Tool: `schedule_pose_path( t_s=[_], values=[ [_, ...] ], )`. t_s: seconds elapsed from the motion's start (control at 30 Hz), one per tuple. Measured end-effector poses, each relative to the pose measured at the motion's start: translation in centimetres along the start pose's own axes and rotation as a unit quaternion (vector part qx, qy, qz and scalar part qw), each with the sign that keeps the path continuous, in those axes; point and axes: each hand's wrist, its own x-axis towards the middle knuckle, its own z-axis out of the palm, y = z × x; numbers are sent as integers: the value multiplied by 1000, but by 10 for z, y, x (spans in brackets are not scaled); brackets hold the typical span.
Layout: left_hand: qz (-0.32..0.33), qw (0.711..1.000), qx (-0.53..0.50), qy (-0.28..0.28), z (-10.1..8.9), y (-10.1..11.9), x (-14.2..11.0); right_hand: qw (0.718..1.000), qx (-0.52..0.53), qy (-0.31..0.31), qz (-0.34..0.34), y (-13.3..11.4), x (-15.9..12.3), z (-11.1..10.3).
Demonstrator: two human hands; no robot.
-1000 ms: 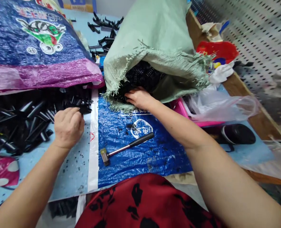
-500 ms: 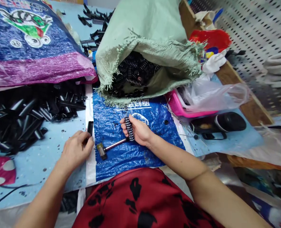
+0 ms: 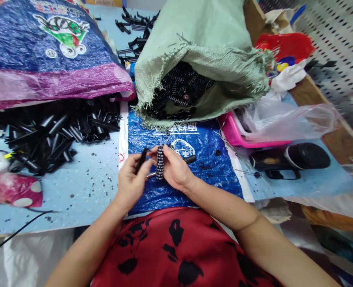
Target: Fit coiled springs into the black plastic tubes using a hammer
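My left hand (image 3: 130, 184) holds a short black plastic tube (image 3: 142, 158) by its lower end. My right hand (image 3: 174, 169) grips a black cylindrical part with rows of white dots (image 3: 160, 162), held upright. The two hands meet over the blue woven sheet (image 3: 200, 187), with the tube's tip close beside the dotted part. A small hammer with a black handle (image 3: 188, 160) lies under the hands, mostly hidden. Behind them a pale green sack (image 3: 200, 44) lies open, full of more dotted parts (image 3: 179, 89).
A heap of black plastic tubes (image 3: 53, 133) spills from under a blue and purple sack (image 3: 45, 52) at the left. A pink tray (image 3: 233, 133) with a clear plastic bag, and a black cup-like object (image 3: 304, 156), lie at the right. A perforated panel (image 3: 338, 48) stands far right.
Both hands have come together over the blue sheet. The left hand carried its black tube rightwards, and the right hand lifted the dotted part up beside it.
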Motion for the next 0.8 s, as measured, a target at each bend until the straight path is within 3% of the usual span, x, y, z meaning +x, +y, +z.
schedule_pose_path(
  t_s=[0.07,0.17,0.23,0.33,0.4,0.53,0.67,0.8],
  values=[
    [35,999,18,7,15,-2,-5,998,-51,-21,-23,3,-1,4],
    [38,999,29,6,14,-4,-7,972,-198,-66,-108,0,-3,-5],
    [6,1000,7,1,4,-1,-8,911,-332,-113,-216,-5,-5,-19],
    [-27,999,-17,-15,-7,3,-10,783,-469,-196,-359,-11,-5,-37],
    [-32,999,-23,-16,-8,4,-12,735,-496,-219,-408,-13,-5,-42],
    [-37,999,-24,9,0,7,-16,705,-517,-186,-450,-14,-8,-39],
    [4,999,7,41,5,10,-19,666,-540,-150,-493,-13,-15,-33],
    [-21,998,-52,28,4,9,-18,644,-573,-112,-494,-11,-21,-31]
  ],
)
